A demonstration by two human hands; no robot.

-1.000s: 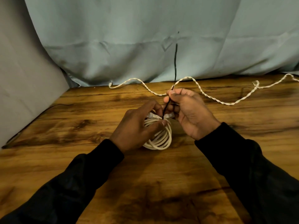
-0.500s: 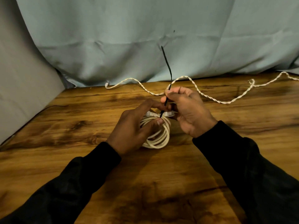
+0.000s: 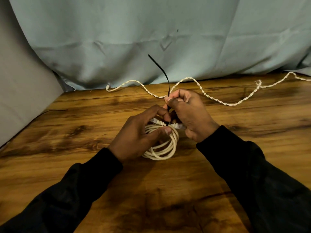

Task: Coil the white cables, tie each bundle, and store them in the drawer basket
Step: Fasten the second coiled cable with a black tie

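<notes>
**A:** From the head camera, what are we seeing right now?

**B:** We are looking down at the coiled white cable (image 3: 162, 145), which is lying on the desk (image 3: 70, 132) between both hands. The left hand (image 3: 139, 137) is curling round the near-left side of the coil, thumb pressing on the loops and fingers steadying the top where the two plugs are meeting. The right hand (image 3: 186, 113) is closing thumb and fingers on the black zip tie (image 3: 164, 76), whose free tail is sticking up and leaning left.

**A:** So which step are we judging this to be?

**B:** We are reading it as tying the first bundle: the tie is already circling the strands at the plugs and seems to be getting drawn tight. We cannot tell whether its head is fully locking; the fingers are hiding it.

**A:** And the remaining work?

**B:** The twisted white cable (image 3: 215, 99) is lying loose along the back of the desk, near the blue cloth (image 3: 117, 39), not yet coiled. No drawer basket is showing in this view.

**A:** What is the next move asking of us?

**B:** We are thinking a firm pull on the tail while the left hand is bracing the coil, so the loops are not springing apart.
</notes>
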